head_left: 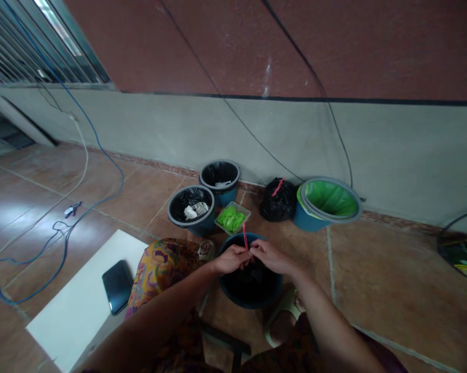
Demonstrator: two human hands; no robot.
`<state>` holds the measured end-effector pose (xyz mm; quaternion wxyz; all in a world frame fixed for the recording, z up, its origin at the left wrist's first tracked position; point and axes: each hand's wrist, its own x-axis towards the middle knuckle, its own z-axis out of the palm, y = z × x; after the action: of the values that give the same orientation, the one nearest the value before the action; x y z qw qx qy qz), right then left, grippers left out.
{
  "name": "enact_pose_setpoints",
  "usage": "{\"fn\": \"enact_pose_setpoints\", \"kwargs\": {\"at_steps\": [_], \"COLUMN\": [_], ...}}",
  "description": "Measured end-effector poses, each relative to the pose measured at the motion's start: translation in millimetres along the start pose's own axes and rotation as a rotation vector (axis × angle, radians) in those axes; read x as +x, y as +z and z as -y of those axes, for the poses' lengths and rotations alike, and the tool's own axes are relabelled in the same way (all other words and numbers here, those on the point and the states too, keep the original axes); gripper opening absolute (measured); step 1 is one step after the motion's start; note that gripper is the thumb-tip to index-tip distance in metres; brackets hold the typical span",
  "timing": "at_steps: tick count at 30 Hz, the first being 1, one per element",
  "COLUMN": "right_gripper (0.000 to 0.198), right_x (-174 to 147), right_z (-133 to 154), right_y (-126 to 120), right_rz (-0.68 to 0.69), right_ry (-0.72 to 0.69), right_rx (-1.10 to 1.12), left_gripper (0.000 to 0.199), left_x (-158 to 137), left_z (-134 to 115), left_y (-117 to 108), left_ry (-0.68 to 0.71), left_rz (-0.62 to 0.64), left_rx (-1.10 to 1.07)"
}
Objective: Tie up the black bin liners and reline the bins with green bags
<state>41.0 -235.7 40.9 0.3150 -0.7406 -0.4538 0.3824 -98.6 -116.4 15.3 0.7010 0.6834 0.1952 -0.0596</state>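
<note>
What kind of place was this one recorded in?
Probably a plain room or covered space in a house or small building; I can't tell which. The brownish tiled floor, two-tone painted wall and what looks like a barred window suggest it.

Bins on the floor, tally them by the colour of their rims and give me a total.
Grey-rimmed bins: 3
Blue-rimmed bin: 1
Total: 4
</note>
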Motion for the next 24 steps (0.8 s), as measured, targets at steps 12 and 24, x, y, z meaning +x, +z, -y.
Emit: {"fn": "enact_pose_setpoints", "kwargs": {"at_steps": [12,24], "right_gripper": [0.011,0.028], "right_x": [-17,8], "right_z": [11,-4], "right_y": [4,17], "right_rz": [0.249,-0.063], "right_ry": [0.136,-0.143], "right_rx": [-0.363,0.066], "left_gripper": [0.02,0.02], "left_x": [1,-14], "left_z": [-5,-31], "left_y": [-10,-5], "left_ry": [-0.026,0.469], "left_rz": [-0.163,-0.21], "left_rx": [0.074,1.052]}}
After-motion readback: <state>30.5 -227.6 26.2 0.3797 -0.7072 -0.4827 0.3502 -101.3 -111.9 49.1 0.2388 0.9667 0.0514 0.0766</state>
